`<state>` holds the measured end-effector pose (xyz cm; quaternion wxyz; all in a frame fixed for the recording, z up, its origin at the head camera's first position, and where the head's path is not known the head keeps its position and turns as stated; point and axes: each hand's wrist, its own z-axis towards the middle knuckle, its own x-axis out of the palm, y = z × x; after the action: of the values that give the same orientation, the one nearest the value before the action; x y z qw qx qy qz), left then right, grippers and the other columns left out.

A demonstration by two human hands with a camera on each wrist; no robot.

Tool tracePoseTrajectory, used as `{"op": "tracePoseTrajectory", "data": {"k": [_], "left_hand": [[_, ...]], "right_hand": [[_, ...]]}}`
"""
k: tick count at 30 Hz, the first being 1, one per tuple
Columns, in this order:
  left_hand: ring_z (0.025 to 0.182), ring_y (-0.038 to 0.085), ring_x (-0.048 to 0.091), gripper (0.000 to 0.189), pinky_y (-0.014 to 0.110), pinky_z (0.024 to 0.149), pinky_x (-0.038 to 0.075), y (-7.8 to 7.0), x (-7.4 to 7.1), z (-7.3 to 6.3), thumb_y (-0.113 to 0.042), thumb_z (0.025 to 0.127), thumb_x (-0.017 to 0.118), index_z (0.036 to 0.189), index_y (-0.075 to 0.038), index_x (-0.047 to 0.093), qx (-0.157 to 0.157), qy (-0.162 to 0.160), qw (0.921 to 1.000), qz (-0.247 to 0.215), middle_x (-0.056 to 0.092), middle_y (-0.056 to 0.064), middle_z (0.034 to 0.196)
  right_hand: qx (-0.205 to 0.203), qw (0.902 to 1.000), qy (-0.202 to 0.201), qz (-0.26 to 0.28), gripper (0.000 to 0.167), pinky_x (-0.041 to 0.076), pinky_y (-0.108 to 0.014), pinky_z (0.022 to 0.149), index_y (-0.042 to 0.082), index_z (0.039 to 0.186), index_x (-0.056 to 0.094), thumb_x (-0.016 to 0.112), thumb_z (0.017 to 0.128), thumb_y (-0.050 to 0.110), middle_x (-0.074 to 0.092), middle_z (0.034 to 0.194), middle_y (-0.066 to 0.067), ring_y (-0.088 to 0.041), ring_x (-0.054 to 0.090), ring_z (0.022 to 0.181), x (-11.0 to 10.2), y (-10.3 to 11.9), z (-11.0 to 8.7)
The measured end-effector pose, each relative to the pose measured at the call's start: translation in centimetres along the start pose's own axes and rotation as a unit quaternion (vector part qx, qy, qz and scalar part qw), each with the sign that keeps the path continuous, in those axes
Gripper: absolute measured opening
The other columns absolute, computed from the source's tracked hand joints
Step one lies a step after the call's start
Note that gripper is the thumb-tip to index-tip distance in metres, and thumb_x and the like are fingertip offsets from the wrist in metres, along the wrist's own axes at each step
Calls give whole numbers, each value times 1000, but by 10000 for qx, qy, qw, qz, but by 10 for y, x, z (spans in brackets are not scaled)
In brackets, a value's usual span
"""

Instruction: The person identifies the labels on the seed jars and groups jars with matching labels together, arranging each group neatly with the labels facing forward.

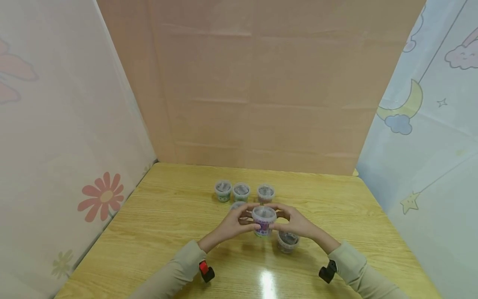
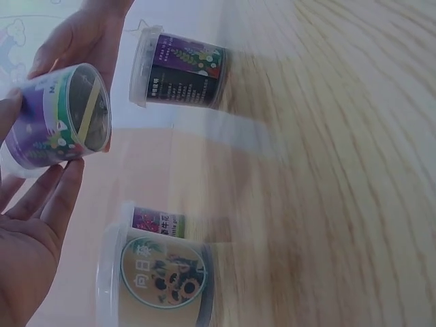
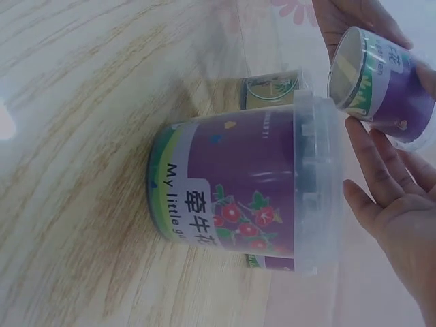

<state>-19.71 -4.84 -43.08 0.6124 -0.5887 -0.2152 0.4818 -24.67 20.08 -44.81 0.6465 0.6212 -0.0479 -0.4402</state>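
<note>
A small lidded plastic cup (image 1: 264, 224) with a purple printed label is held upright above the table, its clear lid uppermost. My left hand (image 1: 234, 223) grips its left side, thumb in front and fingers behind. From the other side my right hand (image 1: 296, 223) holds it the same way. The left wrist view shows the cup's dark bottom (image 2: 90, 109) clear of the wood. Below the right hand stands another purple cup (image 3: 238, 184) with red flowers on its label. A lidded cup (image 1: 237, 205) sits behind the left hand, partly hidden by it.
Farther back on the wooden table (image 1: 168, 216) stand three more lidded cups: one at left (image 1: 223, 192), a neighbour close beside it (image 1: 241, 192), and one apart at right (image 1: 266, 193). A brown paper-covered panel (image 1: 254, 83) closes the back; patterned sheets flank both sides.
</note>
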Motion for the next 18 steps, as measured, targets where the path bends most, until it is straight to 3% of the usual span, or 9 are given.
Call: {"op": "tracePoseTrajectory", "data": {"k": [7,14,18], "left_hand": [[110,28,56,60,25,88,50,-1,0,3,-22,88,64,139,-2,39,-202,-63,9994,267,50,13,129],[110,24,57,58,24,87,50,29,1,11,-24,89,64,139,-8,40,-196,-177,9989,378,52,7,129],[109,25,57,59,23,86,51,33,-1,14,-28,88,64,139,-8,41,-78,-160,9993,316,54,6,127]], "right_hand": [[-26,9997,-236,-44,55,50,-32,88,13,135,44,67,86,14,52,128,-8,-14,58,104,1,4,3],[38,9997,-242,42,54,51,-40,86,13,136,43,66,87,13,52,127,-9,-14,59,101,1,3,3],[-67,9997,-237,52,54,52,-36,85,11,137,42,65,88,11,52,128,-11,-14,60,100,0,3,2]]}}
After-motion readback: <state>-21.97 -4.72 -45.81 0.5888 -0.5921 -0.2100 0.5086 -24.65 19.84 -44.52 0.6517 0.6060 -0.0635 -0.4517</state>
